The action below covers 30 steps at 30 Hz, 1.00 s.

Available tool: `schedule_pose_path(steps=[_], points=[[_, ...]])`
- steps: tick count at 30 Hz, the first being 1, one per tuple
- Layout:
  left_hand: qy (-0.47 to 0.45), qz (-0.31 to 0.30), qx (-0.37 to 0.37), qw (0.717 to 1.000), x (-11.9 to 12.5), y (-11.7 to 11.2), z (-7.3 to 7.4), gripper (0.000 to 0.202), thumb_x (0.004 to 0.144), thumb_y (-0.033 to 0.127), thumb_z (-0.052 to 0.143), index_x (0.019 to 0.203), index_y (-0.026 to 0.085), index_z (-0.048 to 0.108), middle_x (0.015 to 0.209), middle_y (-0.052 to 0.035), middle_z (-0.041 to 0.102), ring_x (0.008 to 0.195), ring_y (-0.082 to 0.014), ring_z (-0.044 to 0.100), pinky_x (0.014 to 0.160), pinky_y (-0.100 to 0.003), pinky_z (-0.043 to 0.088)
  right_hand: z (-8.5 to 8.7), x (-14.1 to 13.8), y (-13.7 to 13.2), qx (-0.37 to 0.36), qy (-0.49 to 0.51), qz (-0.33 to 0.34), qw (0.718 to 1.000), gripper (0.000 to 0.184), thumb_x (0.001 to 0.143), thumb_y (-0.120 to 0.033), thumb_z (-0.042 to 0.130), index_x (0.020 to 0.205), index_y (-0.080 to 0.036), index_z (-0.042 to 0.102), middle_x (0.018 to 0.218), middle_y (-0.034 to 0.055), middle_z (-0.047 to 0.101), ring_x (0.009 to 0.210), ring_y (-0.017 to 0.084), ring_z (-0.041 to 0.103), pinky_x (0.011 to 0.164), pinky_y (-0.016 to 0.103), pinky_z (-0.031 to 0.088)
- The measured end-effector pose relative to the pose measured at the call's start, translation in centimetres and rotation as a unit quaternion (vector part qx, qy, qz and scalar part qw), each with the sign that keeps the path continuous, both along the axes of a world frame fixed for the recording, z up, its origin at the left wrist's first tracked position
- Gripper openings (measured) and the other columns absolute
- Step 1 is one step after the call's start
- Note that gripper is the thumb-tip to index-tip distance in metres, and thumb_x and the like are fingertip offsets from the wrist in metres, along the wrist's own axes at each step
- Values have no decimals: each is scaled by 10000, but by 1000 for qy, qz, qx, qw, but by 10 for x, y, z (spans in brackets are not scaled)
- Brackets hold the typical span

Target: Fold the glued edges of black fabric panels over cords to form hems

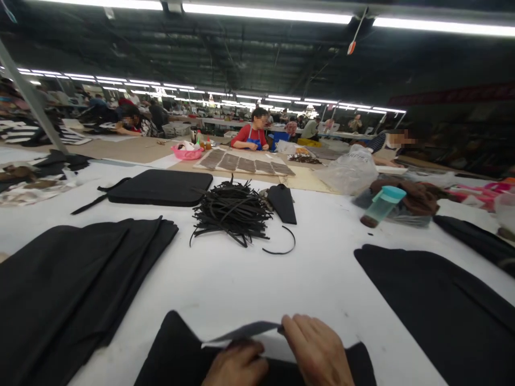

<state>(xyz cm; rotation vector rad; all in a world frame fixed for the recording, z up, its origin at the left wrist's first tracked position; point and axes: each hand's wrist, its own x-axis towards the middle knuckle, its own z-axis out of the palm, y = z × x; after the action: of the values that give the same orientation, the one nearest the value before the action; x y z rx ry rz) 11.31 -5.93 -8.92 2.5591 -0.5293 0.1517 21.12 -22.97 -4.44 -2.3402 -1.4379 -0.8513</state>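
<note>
At the bottom of the head view, a black fabric piece (173,343) lies on the white table in front of me. A narrow dark strip (245,331) with a pale edge rises in an arc above its upper edge. My right hand (317,348) is closed, pinching the strip's right end between thumb and fingers. Lower and to the left, my left hand (239,365) rests on the fabric with curled fingers, just under the strip. Its fingertips look pressed on the fabric's edge, partly in shadow.
Black fabric pieces lie at left (68,273) and right (434,305). Beyond are a heap of black strips (233,209), a flat black pad (161,187), a turquoise-lidded bottle (382,205) and a clear plastic bag (350,169). Co-workers sit at tables farther back.
</note>
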Motion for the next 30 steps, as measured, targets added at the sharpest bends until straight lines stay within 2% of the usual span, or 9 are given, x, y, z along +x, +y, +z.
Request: schedule_pose_path(steps=[5, 7, 10, 13, 17, 21, 24, 27, 30], points=[[121, 44, -67, 989, 8, -23, 26, 411, 794, 73, 413, 1169, 230, 476, 1171, -43, 565, 1071, -203, 501, 971, -366, 399, 13, -4, 4, -9, 59, -1, 998, 194, 887, -161, 442, 707, -197, 506, 598, -9, 483, 576, 151, 416, 565, 313, 237], [149, 37, -74, 985, 12, -29, 30, 375, 801, 100, 426, 1145, 232, 497, 1124, -43, 582, 1037, -208, 512, 944, -372, 411, 11, 0, 5, -20, 62, -8, 998, 208, 885, -178, 465, 680, -200, 489, 596, -11, 480, 577, 152, 411, 566, 314, 238], [170, 53, -47, 983, 20, -34, 25, 236, 812, 118, 420, 951, 208, 588, 950, -44, 617, 904, -206, 543, 830, -354, 453, 2, 8, 7, -54, 53, -30, 997, 219, 881, -194, 480, 662, -202, 488, 595, -10, 486, 584, 157, 417, 576, 320, 254], [167, 61, -11, 984, 26, -36, 17, 207, 806, 103, 414, 839, 196, 595, 847, -34, 613, 833, -198, 544, 753, -327, 458, -5, 14, 6, -113, 72, -83, 988, 97, 848, -121, 493, 818, -185, 559, 728, 28, 574, 689, 185, 476, 633, 332, 310], [160, 47, -9, 986, 28, -34, 12, 199, 821, 107, 422, 863, 207, 589, 840, -14, 610, 806, -177, 545, 723, -299, 449, -4, 9, -12, -75, 121, -144, 979, 313, 832, -41, 440, 1116, -150, 515, 1060, 101, 596, 933, 230, 504, 788, 362, 373], [145, 38, -20, 988, 27, -34, 11, 169, 840, 124, 433, 866, 212, 574, 828, 2, 591, 791, -159, 538, 708, -277, 437, -1, -12, -34, -6, 262, -111, 959, 237, 863, -101, 427, 1051, -201, 532, 1012, 53, 608, 891, 186, 538, 761, 316, 418], [129, 23, 0, 991, 27, -36, 12, 161, 861, 139, 417, 864, 207, 564, 836, 2, 578, 796, -155, 526, 706, -270, 430, -8, -26, -40, -91, 309, -57, 945, 261, 822, -79, 477, 1024, -228, 548, 957, 22, 611, 849, 184, 533, 720, 318, 399], [107, 5, 49, 993, 24, -33, 18, 164, 875, 143, 405, 849, 199, 556, 824, 0, 567, 781, -158, 505, 691, -274, 416, -17, -30, -40, -160, 253, -62, 952, 191, 812, -74, 491, 893, -219, 586, 795, 14, 587, 743, 189, 497, 662, 333, 339], [87, -4, 106, 991, 15, -13, 27, 174, 882, 137, 392, 833, 197, 549, 815, -3, 562, 755, -166, 479, 684, -295, 397, -20, -27, -40, -179, 236, -79, 952, 152, 832, -100, 489, 781, -213, 577, 741, 9, 553, 712, 180, 480, 652, 328, 304]])
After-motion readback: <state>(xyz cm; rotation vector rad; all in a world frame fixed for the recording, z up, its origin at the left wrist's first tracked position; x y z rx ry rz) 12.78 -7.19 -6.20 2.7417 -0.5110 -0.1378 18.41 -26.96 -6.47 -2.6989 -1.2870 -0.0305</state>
